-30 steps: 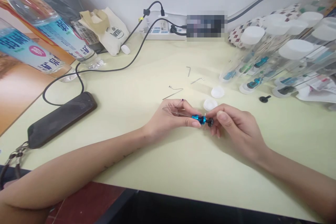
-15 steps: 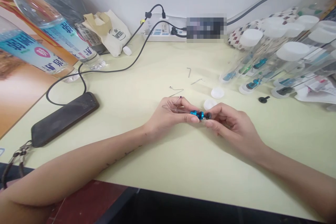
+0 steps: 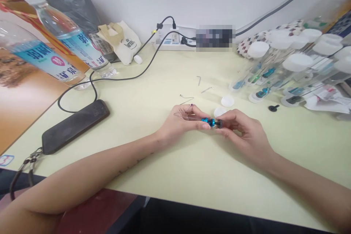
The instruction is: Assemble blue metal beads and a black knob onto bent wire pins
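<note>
A small blue metal part [image 3: 207, 121] with a thin bent wire is pinched between the thumb and fingers of my left hand [image 3: 185, 119]. The wire runs left over that hand and ends in a small dark red bead [image 3: 191, 105]. My right hand [image 3: 242, 128] is closed on the black round knob [image 3: 219, 123] at the right end of the same piece. Just behind the hands lie two white caps [image 3: 227, 101], a second bent wire [image 3: 187, 99] and two small hex keys [image 3: 207, 90].
Clear tubes with white caps [image 3: 297, 62] stand at the right, near a black knob piece [image 3: 273, 108]. At the left are a power bank [image 3: 76, 127] with a cable, water bottles [image 3: 75, 40] and a cloth bag [image 3: 127, 44]. A power strip [image 3: 175, 46] sits at the wall.
The whole view has shifted slightly, so the table and hands appear a little lower. Both hands keep their hold, and slightly more of the black shaft shows between them.
</note>
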The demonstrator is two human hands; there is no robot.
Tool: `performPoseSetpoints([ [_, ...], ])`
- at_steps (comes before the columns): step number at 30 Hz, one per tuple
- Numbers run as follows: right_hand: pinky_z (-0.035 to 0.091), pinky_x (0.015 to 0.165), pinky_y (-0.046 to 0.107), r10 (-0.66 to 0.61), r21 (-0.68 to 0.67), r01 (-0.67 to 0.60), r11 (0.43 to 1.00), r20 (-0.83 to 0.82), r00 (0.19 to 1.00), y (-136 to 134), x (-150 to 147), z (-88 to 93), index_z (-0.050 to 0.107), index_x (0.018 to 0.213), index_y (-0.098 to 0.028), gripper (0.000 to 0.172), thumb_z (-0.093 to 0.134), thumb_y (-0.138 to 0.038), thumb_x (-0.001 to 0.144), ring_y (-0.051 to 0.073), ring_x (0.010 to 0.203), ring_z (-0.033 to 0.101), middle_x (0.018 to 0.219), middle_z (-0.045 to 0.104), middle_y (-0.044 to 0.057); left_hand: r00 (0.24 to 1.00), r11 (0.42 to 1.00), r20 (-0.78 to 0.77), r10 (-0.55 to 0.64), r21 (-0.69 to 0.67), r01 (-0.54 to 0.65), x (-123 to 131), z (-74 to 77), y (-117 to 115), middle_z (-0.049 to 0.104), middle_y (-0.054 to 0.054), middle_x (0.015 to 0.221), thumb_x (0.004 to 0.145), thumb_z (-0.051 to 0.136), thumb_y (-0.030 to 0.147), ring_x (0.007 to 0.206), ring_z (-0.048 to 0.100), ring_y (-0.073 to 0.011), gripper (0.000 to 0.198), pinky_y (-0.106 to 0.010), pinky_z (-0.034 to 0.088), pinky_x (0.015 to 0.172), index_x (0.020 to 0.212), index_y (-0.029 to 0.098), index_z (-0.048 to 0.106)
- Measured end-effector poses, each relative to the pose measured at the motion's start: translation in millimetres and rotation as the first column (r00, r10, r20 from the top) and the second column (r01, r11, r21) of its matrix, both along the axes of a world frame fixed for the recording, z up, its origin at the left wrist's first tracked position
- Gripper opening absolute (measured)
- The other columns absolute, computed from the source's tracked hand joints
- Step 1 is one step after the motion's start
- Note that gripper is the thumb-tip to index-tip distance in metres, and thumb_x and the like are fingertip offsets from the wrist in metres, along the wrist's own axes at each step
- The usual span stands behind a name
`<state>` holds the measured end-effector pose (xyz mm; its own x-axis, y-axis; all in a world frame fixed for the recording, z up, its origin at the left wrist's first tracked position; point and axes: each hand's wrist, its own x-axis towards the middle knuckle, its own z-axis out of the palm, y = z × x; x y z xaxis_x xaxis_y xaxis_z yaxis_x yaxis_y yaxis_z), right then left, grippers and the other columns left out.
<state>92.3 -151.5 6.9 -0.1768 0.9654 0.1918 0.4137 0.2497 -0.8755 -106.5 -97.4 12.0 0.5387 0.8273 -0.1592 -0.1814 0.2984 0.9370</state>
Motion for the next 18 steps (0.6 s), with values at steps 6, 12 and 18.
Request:
performPoseSetpoints([
  [6,0.043,0.051,0.022,0.071,-0.080,-0.081,0.994,-0.127,0.989,4.7,-3.8,2.2,0.056,0.083,-0.018,0.023,0.056,-0.041,0.089,0.009,0.056,0.050,0.068,0.056,-0.002,1.000,0.996,-0.002,0.024,0.085,-0.024,1.2,2.1,-0.8,0.071,0.000,0.076,0.060,0.082,0.016,0.072,0.065,-0.0093,0.020,-0.024,0.051,0.077,0.075,0.014,0.069],
  [12,0.046,0.057,0.025,0.007,0.010,-0.005,1.000,-0.133,0.991,8.2,-4.1,-1.1,0.055,0.096,-0.018,0.023,0.062,-0.036,0.084,0.011,0.064,0.053,0.077,0.059,0.000,0.998,0.996,0.021,0.051,0.077,-0.052,4.4,2.8,1.5,0.071,-0.001,0.078,0.059,0.082,0.019,0.074,0.066,-0.0105,0.023,-0.026,0.049,0.078,0.075,0.013,0.068],
  [18,0.043,0.050,0.023,0.056,-0.031,-0.061,0.998,-0.154,0.987,7.9,-4.2,0.2,0.057,0.086,-0.017,0.026,0.059,-0.043,0.085,0.009,0.056,0.051,0.070,0.058,-0.001,0.999,0.991,0.037,0.034,0.127,-0.038,4.6,-0.4,3.4,0.070,-0.001,0.075,0.057,0.083,0.019,0.070,0.065,-0.0102,0.024,-0.026,0.048,0.075,0.076,0.012,0.069],
])
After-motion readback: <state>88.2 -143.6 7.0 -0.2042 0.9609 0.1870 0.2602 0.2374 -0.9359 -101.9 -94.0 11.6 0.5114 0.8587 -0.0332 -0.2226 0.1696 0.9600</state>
